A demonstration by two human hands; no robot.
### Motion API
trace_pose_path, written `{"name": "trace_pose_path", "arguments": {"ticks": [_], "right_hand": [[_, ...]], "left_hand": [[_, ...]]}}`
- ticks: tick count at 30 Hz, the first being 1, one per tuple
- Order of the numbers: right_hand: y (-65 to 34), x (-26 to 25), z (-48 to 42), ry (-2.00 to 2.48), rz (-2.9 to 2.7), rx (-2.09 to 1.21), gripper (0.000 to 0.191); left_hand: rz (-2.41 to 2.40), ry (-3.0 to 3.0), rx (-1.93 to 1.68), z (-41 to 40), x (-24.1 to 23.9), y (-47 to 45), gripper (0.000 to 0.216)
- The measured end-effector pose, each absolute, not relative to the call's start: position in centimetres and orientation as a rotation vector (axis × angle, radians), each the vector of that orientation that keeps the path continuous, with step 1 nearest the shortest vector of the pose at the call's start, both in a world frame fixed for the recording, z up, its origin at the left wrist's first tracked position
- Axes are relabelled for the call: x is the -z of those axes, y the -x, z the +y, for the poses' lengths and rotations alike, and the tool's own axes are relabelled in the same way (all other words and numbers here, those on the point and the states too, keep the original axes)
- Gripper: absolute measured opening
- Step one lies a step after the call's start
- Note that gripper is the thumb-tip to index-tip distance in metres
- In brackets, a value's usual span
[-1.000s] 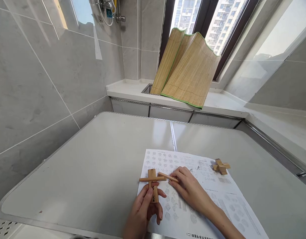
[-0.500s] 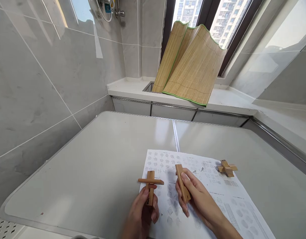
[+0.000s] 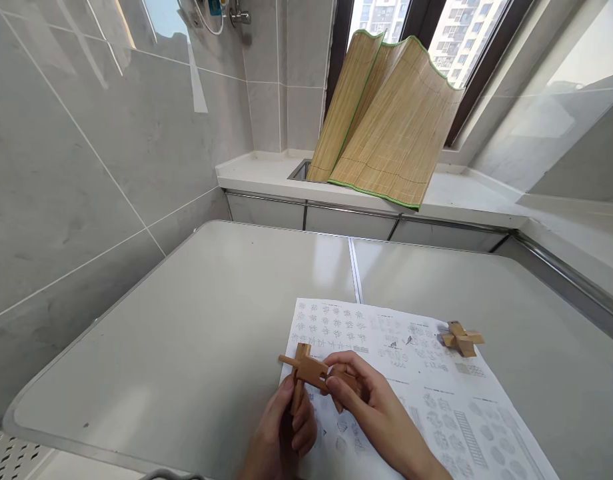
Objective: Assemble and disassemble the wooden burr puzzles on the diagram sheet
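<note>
In the head view, my left hand (image 3: 281, 427) is closed around the upright piece of two crossed wooden puzzle pieces (image 3: 301, 352). The crosspiece (image 3: 311, 371) shows a broad face with a small notch near its right end. My right hand (image 3: 381, 410) has thumb and forefinger at that right end, with another wooden puzzle piece (image 3: 349, 381) tucked in its fingers. That piece is partly hidden, and I cannot tell whether it touches the crosspiece. Beneath both hands lies a printed sheet (image 3: 411, 373) with small diagrams.
Another cluster of crossed wooden pieces (image 3: 462, 339) rests on the sheet's right edge. The pale table (image 3: 186, 320) has a seam running to its far edge. Beyond stands a ledge (image 3: 266, 172) with a folded bamboo mat (image 3: 391, 127) leaning by the window. Grey tiled walls flank the table.
My right hand has moved left to the crossed pieces, bringing its wooden piece along. The crosspiece has turned so that its broad face shows. The view has shifted slightly.
</note>
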State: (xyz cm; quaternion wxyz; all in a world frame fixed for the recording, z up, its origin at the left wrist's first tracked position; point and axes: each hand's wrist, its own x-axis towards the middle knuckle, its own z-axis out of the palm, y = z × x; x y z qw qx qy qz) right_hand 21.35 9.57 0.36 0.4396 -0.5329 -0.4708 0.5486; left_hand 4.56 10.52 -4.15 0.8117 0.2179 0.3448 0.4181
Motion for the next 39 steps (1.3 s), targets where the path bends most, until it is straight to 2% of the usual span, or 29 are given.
{"name": "trace_pose_path", "arguments": {"ticks": [5, 11, 21, 25, 39], "right_hand": [[-20.4, 0.2, 9.6, 1.399, -1.115, -1.153, 0.036], [-20.0, 0.7, 9.1, 1.311, -0.829, -1.311, 0.043], [-19.6, 0.8, 9.3, 1.052, -0.562, -1.555, 0.038], [-19.6, 1.1, 9.0, 1.002, -0.405, -1.629, 0.042], [-20.2, 0.3, 8.0, 1.292, -0.736, -1.405, 0.041]], "left_hand": [[0.771, -0.495, -0.907, 10.3, 3.8, -4.9, 0.049], [0.759, -0.482, -0.886, 10.3, 3.8, -4.6, 0.050], [0.680, -0.423, -0.855, 10.4, 4.1, -4.3, 0.049], [0.649, -0.362, -0.864, 10.5, 3.7, -4.0, 0.046], [0.702, -0.530, -0.838, 9.9, 3.5, -4.4, 0.056]]}}
